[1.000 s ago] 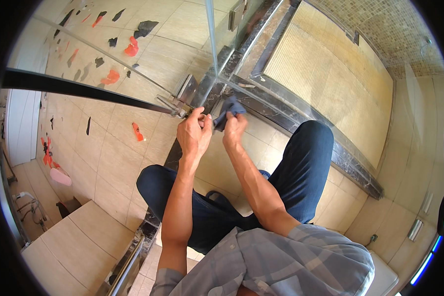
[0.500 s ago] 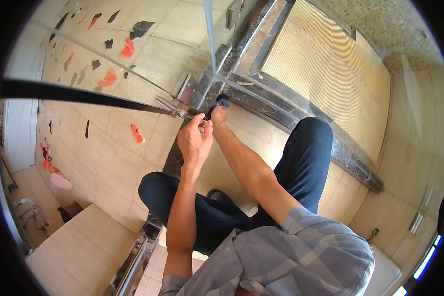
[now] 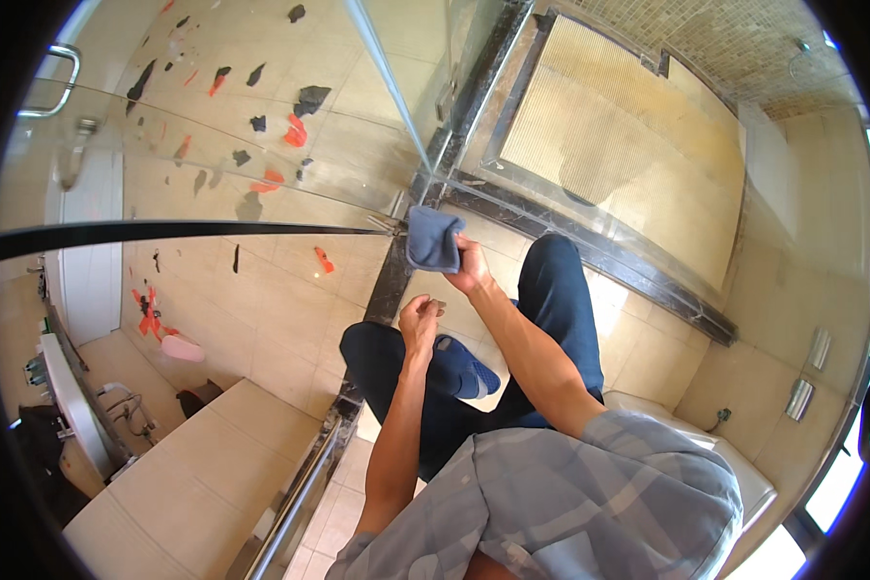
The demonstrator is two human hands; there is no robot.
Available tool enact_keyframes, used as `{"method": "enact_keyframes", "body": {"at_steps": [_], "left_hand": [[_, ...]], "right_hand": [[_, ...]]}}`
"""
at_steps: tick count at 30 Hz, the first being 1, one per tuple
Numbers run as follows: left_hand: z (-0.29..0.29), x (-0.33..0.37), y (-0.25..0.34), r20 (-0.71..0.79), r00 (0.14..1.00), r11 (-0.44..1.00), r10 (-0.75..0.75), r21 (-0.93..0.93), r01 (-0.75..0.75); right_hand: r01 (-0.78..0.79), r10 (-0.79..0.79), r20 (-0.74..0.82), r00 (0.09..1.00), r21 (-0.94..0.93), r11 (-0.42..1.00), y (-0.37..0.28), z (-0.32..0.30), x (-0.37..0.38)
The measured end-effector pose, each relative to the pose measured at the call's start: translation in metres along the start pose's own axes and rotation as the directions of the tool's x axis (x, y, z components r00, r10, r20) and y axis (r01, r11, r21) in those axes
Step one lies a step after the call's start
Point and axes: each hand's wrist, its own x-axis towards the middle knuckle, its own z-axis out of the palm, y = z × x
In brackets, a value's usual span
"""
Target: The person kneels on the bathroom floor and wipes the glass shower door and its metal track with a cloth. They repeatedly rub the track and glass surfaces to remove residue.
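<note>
A blue-grey cloth (image 3: 433, 240) hangs spread out from my right hand (image 3: 471, 268), whose thumb and fingers pinch its right edge. Behind the cloth are the lower metal hinge (image 3: 389, 224) of the glass door and the dark stone sill (image 3: 391, 285). My left hand (image 3: 420, 325) is apart from the cloth, closer to my knees, with its fingers curled together. Whatever may lie between those fingertips is too small to make out. The door's dark edge strip (image 3: 164, 234) runs leftward from the hinge.
Behind the glass, black and red scraps (image 3: 311, 100) are scattered on the tiled floor. A ribbed tan panel (image 3: 628, 145) lies inside a dark stone border at the far right. My knees flank the work spot, and a blue slipper (image 3: 469, 367) shows between them.
My right hand has drawn back from the hinge corner and lifted the cloth, now spread out. My left hand has come away from the door edge toward my knees. The whole view has shifted.
</note>
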Motion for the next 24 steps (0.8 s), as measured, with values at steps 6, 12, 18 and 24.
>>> {"method": "enact_keyframes", "body": {"at_steps": [6, 12, 18, 24], "left_hand": [[-0.027, -0.088, 0.104, 0.213, 0.966, 0.851, -0.144, -0.471, 0.230], [-0.042, -0.191, 0.199, 0.529, 0.845, 0.848, 0.079, -0.481, 0.222], [-0.051, -0.286, 0.265, 0.455, 0.887, 0.913, 0.081, -0.391, 0.117], [-0.064, -0.340, 0.304, 0.124, 0.963, 0.971, 0.238, -0.004, -0.239]], "right_hand": [[-0.173, 0.165, -0.067, 0.984, -0.134, 0.976, -0.049, 0.080, -0.126], [-0.325, 0.360, 0.082, 0.929, -0.283, 0.902, -0.094, 0.180, -0.261], [-0.241, 0.329, 0.042, 0.943, -0.596, 0.766, -0.101, 0.252, -0.346], [-0.131, 0.107, -0.085, 0.991, -0.821, 0.556, -0.109, 0.282, -0.376]]}}
